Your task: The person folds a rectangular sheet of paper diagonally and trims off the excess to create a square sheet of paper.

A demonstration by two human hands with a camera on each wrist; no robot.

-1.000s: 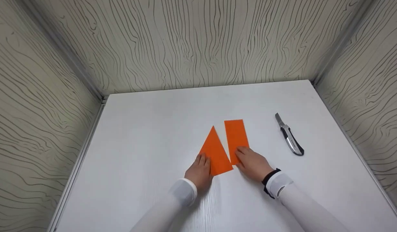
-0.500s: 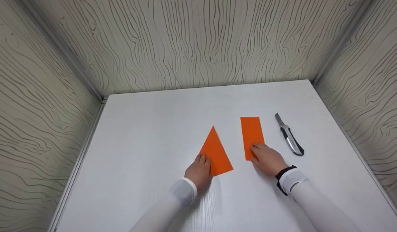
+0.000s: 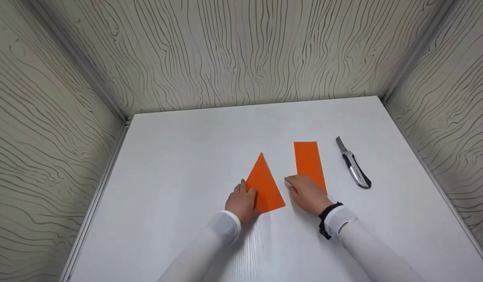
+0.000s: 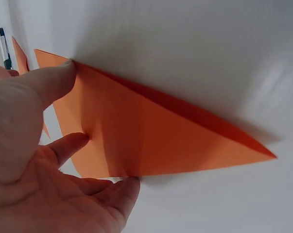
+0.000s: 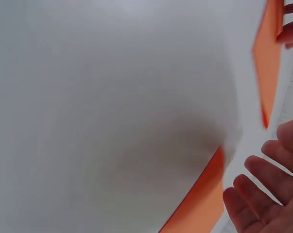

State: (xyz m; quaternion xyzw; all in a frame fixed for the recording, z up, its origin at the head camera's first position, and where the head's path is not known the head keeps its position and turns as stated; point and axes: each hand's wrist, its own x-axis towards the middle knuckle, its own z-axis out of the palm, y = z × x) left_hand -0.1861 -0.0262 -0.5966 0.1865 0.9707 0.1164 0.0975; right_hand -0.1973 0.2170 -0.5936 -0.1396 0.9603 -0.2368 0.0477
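A folded orange paper triangle point(image 3: 264, 188) lies mid-table with its point toward the far side. My left hand point(image 3: 242, 201) holds it near its lower left corner; in the left wrist view the thumb point(image 4: 59, 80) is on one edge and fingers point(image 4: 124, 194) are at the opposite one, with a gap between the paper layers. To its right lies an orange paper rectangle point(image 3: 309, 162). My right hand point(image 3: 307, 194) is over the rectangle's near end, hiding part of it. Its relaxed fingers point(image 5: 267, 179) extend past the rectangle toward the triangle and hold nothing.
A utility knife point(image 3: 356, 168) with its blade out lies on the white table point(image 3: 186, 156), right of the rectangle. Wood-patterned panels point(image 3: 226, 51) enclose the back and both sides.
The right hand slid the rectangle rightward, away from the triangle, then let go and came back left. The left thumb and fingers have shifted on the triangle, which stays in place.
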